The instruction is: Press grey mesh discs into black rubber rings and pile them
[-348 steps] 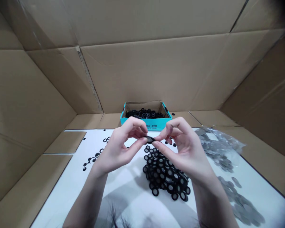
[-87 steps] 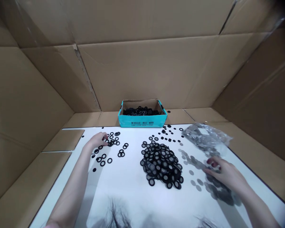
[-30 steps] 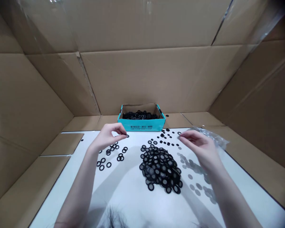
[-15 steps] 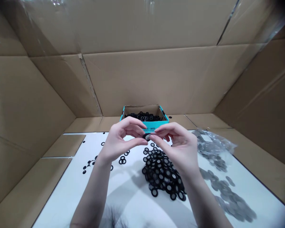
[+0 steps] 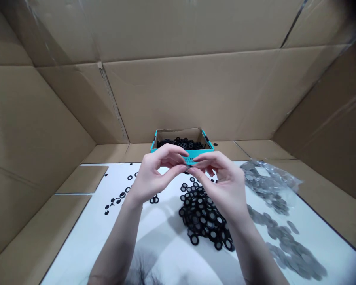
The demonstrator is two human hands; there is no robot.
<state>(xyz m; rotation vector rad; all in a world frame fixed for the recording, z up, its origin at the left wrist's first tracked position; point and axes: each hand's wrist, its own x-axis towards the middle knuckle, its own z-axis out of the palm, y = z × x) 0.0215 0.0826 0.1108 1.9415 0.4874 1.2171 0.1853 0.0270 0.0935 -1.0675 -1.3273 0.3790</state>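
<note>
My left hand [image 5: 156, 174] and my right hand [image 5: 225, 182] meet above the white table, thumbs and fingertips closed on one small black ring [image 5: 186, 171] with a grey disc against it. Fingers cover most of that ring, so how the disc sits in it cannot be made out. Below my right hand lies a heap of black rings with pale grey centres [image 5: 203, 213]. Thin grey discs [image 5: 293, 245] are spread in an overlapping trail to the right of my right forearm. Several loose black rings [image 5: 122, 195] lie to the left of my left wrist.
Behind my hands stands a turquoise-edged cardboard box [image 5: 207, 144] holding many black rings. A clear plastic bag [image 5: 280, 176] of grey discs lies at the right. Tall cardboard walls [image 5: 190, 95] enclose the white table [image 5: 77, 241] at the back and sides.
Thumbs and fingertips have closed in on the black ring, now seen nearly edge-on and mostly covered; before, its grey centre showed. The view has shifted slightly.
</note>
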